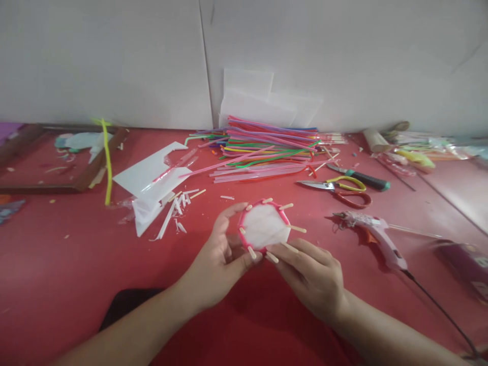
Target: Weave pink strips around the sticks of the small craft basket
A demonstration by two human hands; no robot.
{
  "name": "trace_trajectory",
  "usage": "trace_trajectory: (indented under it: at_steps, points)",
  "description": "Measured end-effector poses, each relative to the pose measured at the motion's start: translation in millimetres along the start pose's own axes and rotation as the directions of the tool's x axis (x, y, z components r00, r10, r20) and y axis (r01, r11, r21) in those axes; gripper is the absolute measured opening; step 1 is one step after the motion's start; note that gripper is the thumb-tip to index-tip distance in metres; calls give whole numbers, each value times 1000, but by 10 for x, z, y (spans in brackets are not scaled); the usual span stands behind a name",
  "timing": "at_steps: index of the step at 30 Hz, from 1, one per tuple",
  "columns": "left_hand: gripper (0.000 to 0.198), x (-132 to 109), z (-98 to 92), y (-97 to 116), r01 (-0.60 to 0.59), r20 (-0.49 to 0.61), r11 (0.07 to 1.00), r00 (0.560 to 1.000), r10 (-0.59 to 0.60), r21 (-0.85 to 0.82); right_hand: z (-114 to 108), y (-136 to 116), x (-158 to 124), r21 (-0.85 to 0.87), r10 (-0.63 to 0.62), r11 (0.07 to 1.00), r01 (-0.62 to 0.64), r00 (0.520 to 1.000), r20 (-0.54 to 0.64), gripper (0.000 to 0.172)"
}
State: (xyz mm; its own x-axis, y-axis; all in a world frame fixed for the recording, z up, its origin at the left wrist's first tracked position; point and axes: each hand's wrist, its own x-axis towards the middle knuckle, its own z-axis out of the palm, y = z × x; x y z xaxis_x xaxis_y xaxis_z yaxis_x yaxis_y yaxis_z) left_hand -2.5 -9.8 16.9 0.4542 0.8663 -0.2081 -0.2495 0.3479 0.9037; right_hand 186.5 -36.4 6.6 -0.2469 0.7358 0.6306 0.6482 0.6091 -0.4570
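Note:
Between my hands is a small craft piece (266, 226): a white round base edged in pink, with several short wooden sticks standing out around its rim. My left hand (223, 254) wraps around its left side, thumb at the lower edge and fingers behind. With its fingers pinched at the lower right rim, my right hand (310, 269) grips the piece near two of the sticks; part of those fingertips is hidden. The piece is held above the red table, its white face turned up toward me.
A pink glue gun (375, 234) with a dark cord lies at right, below scissors (343, 190) and a utility knife (364, 178). Colourful pipe cleaners (267, 145) are heaped at the back. Cut white card (152, 173) and scraps lie left; a wooden frame (82, 178) is far left.

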Motion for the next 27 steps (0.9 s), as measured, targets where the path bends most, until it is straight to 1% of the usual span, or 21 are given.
trace_trajectory:
  at_steps: [6,10,14,19,24,27]
  points:
    - [85,8,-7,-68,-11,-90,999,996,6,-48,38,10,-15,79,-23,997,20,999,34,24]
    - [93,4,7,-64,6,-106,998,994,-12,-55,40,-16,-8,72,4,997,-6,999,32,19]
    - [101,-12,27,-42,10,-102,1000,995,-13,-27,32,-26,-7,40,8,999,-8,1000,19,13]
    - [97,-17,19,-69,-1,-74,1000,997,1,-1,27,-19,-3,39,-14,999,13,999,31,13]
    - [93,-23,15,-68,-5,-35,998,999,7,57,27,-16,-2,-8,-40,999,40,999,0,11]
    - [84,-32,18,-36,-20,3,998,1000,20,57,21,-17,-2,-12,-32,999,32,999,-8,11]
